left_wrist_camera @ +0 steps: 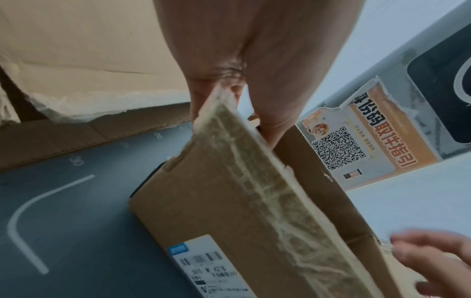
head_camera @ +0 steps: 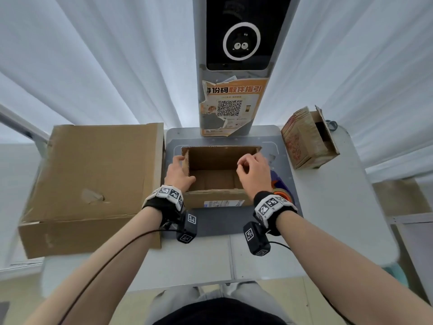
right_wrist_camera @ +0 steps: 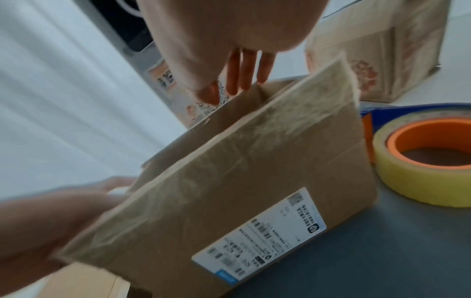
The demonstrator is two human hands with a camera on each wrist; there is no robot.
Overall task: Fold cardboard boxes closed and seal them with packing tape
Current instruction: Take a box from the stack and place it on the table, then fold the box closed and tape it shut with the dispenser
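Observation:
A small open cardboard box (head_camera: 220,199) with a white shipping label stands on the grey mat (head_camera: 210,227) in front of me. Its near wall (left_wrist_camera: 229,201) carries a strip of old, frayed tape (right_wrist_camera: 229,161). My left hand (head_camera: 186,168) grips the box's left end, thumb inside and fingers outside (left_wrist_camera: 224,86). My right hand (head_camera: 243,165) hovers over the right end with loosely extended fingers (right_wrist_camera: 244,70), holding nothing. A roll of yellowish packing tape (right_wrist_camera: 418,181) on an orange core lies just right of the box, partly hidden behind my right wrist (head_camera: 282,192).
A large brown box (head_camera: 93,184) fills the table's left side, touching the mat. A smaller printed box (head_camera: 309,141) stands at the back right. A grey kiosk column (head_camera: 234,102) with a QR poster rises behind the mat. White curtains hang all around.

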